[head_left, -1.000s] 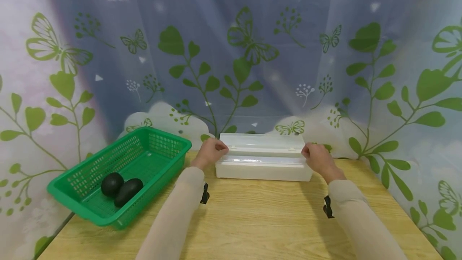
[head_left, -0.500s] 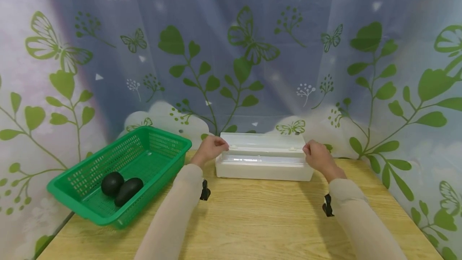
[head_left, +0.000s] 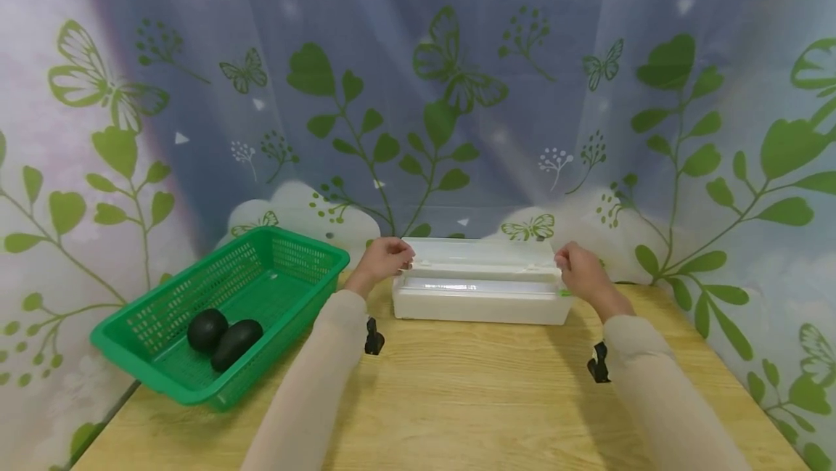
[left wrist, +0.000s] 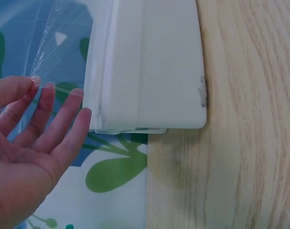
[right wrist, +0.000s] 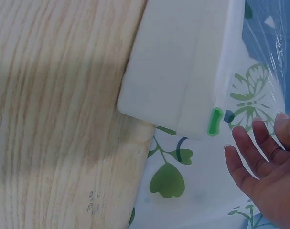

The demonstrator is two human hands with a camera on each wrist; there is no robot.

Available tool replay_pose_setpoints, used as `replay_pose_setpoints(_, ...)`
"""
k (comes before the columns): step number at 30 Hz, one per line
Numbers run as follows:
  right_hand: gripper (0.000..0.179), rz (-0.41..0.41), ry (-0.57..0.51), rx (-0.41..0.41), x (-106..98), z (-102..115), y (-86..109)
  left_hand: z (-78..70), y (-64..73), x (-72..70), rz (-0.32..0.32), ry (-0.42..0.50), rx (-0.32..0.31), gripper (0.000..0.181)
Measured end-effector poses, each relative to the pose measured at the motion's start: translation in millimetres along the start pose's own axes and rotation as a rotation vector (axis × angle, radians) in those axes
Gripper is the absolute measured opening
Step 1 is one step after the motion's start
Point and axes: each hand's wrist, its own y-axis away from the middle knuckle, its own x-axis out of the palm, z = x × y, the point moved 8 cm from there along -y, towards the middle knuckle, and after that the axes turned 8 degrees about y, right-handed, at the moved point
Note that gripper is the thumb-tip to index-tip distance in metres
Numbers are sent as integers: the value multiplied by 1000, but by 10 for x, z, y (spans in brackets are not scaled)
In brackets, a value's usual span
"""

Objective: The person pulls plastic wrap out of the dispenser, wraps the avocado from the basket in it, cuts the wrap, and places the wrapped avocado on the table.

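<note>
A long white cling film dispenser (head_left: 480, 308) sits on the table against the backdrop, its translucent lid (head_left: 483, 249) raised at the rear. Clear cling film (left wrist: 48, 50) stretches in fine creases from my left hand (head_left: 382, 264), which pinches one corner between thumb and forefinger beside the dispenser's left end. Its other fingers (left wrist: 68, 114) are spread and loosely bent. Off the right end, my right hand (head_left: 584, 279) pinches the opposite corner of the film, thumb against forefinger. A small green tab (right wrist: 215, 121) shows at that end of the dispenser.
On the left stands a green plastic basket (head_left: 160, 382) with two dark avocados, one rounder (head_left: 207, 330) and one longer (head_left: 237, 345). The wooden table (head_left: 470, 398) meets a backdrop (head_left: 542, 108) printed with leaves and butterflies right behind the dispenser.
Both hands have risen slightly, and the right hand has shifted a little outward from the dispenser's end. The green tab there has come into sight. The basket and avocados stay put.
</note>
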Motion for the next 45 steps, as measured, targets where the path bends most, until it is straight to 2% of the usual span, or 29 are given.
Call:
replay_pose_setpoints(4, 18, -3, -12, -10, -48, 23, -3, 8, 6, -7, -8, 54, -15, 28)
replay_pose_setpoints(10, 24, 3, -62, 13, -91, 31, 4, -29, -16, -7, -8, 123, 1, 20)
replay_pose_setpoints(19, 29, 18, -136, 43, -156, 71, 51, -110, -17, -37, -19, 106, 13, 19)
replay_pose_setpoints(25, 31, 18, -168, 49, -212, 62, 78, -192, 14, -35, -9, 136, 26, 19)
replay_pose_setpoints(39, 35, -91, -262, 38, -425, 55, 87, -329, 19, -99, 11, 203, 56, 19)
replay_pose_setpoints(45, 38, -90, -312, 46, -473, 70, 101, -400, 36, -130, 2, 189, 69, 19)
